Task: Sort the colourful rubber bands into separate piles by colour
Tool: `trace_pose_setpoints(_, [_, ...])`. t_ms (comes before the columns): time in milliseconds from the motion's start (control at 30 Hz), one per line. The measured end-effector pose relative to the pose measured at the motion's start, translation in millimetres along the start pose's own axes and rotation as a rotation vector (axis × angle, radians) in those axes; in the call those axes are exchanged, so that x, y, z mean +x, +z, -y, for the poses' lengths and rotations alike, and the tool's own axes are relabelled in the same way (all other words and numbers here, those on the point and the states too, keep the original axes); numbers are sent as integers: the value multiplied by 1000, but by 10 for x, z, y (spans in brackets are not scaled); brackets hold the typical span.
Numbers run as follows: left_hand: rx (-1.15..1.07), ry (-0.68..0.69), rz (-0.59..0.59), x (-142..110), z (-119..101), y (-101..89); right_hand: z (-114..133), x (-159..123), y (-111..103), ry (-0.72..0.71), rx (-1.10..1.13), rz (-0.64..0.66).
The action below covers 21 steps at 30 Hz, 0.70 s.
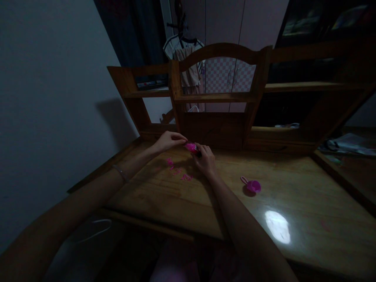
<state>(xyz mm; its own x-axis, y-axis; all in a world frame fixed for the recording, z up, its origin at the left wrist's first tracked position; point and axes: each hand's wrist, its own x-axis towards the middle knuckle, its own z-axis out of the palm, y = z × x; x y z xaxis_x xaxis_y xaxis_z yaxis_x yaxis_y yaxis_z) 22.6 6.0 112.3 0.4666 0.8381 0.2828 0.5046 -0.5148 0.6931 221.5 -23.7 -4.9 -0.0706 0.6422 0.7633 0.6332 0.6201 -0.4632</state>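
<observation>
Above the desk, my right hand [206,159] is closed around one end of a small bright pink object [191,147] with dark parts; its kind is too blurred and dim to tell. The fingertips of my left hand [170,141] pinch its other end. Below my hands lie several small thin pink pieces [187,177] in loose clusters on the wooden desk [164,192]. Out to the right of my right forearm rests a small pink cup [254,186] with a loop-shaped handle, tipped so that its hollow shows.
A wooden shelf unit [217,98] rises along the desk's far edge. Close on the left is a pale wall [58,98]. Clothes [188,58] hang behind the shelf, before a pink wardrobe. A white cord [101,225] shows below the desk's front left edge.
</observation>
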Motion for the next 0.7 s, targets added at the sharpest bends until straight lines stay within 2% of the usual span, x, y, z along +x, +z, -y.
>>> trace_pose_setpoints(167, [46,31,-16,-24,28,41,6,-11,1,0,-4,-7])
trace_pose_setpoints(367, [170,112,-27,-13,-2,184,-13,-15,6,-15,-20,20])
trace_pose_setpoints(500, [213,135,-87,9,-15,276,-30,-7,-2,-12,-17,-13])
trace_pose_setpoints(700, [265,199,-80,-22,-22,292,-37,-5,2,20,9,-62])
